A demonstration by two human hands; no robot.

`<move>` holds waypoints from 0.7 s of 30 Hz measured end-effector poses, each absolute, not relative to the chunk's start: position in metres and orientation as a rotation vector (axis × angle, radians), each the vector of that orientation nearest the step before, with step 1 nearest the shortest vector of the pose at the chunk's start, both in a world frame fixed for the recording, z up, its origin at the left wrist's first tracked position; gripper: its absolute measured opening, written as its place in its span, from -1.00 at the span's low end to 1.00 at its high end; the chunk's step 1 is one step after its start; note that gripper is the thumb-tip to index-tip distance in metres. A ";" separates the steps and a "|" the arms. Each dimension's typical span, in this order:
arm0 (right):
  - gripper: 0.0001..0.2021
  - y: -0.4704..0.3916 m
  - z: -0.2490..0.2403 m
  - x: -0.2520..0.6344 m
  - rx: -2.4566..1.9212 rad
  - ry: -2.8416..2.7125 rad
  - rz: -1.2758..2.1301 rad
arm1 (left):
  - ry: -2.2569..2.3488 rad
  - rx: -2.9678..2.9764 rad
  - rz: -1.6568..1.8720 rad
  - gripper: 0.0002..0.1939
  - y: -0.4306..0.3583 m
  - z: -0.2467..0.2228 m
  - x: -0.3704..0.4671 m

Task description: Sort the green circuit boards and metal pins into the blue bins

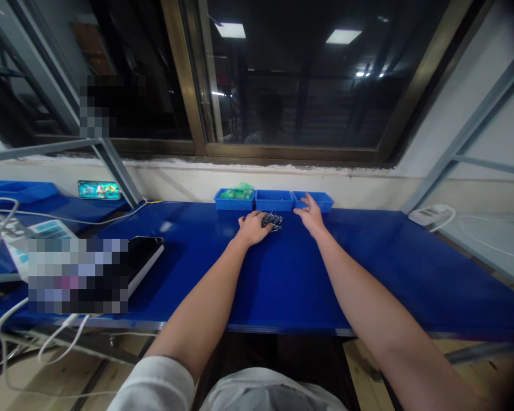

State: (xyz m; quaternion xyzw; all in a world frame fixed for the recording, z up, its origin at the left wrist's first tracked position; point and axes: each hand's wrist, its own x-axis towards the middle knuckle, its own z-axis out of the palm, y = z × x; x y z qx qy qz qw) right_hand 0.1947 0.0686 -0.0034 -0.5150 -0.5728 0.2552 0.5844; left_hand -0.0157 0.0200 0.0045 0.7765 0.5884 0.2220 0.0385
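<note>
My left hand [252, 229] is over the blue table with its fingers curled around a bundle of small, thin, dark pieces with pale ends [273, 220]. Their exact kind is too small to make out, and part of the bundle is hidden by the fingers. To the right, my right hand [312, 218] is open, fingers apart, with nothing visible in it. Its fingertips overlap the front of the right blue bin [326, 204] in view; whether they touch it I cannot tell. Beside that bin stand the middle blue bin [274, 205] and the left blue bin [225, 204], which holds green plastic [241, 192].
The blue table [282, 285] runs along a wall under a window. At left lie a black-topped device [148, 251], white cables [75, 337] and a lit phone [98, 189]. A white power strip [430, 214] is at the right, near grey metal frame bars [466, 131].
</note>
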 end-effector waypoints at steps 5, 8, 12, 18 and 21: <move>-0.42 0.059 -0.006 0.189 -1.290 -1.472 0.454 | 1.783 2.452 0.533 -0.38 0.020 0.000 -0.017; -0.65 0.049 -0.006 0.176 -1.295 -1.693 0.379 | 1.751 2.469 0.501 -0.40 0.020 -0.001 -0.017; -0.76 0.039 -0.007 0.158 -1.160 -2.033 0.296 | 1.653 2.518 0.519 -0.45 0.023 -0.003 -0.019; -0.82 0.033 -0.005 0.152 -1.136 -2.200 0.273 | 1.601 2.551 0.536 -0.52 0.027 -0.006 -0.021; -0.80 0.034 -0.005 0.157 -1.190 -2.203 0.246 | 1.600 2.550 0.537 -0.48 0.026 -0.005 -0.020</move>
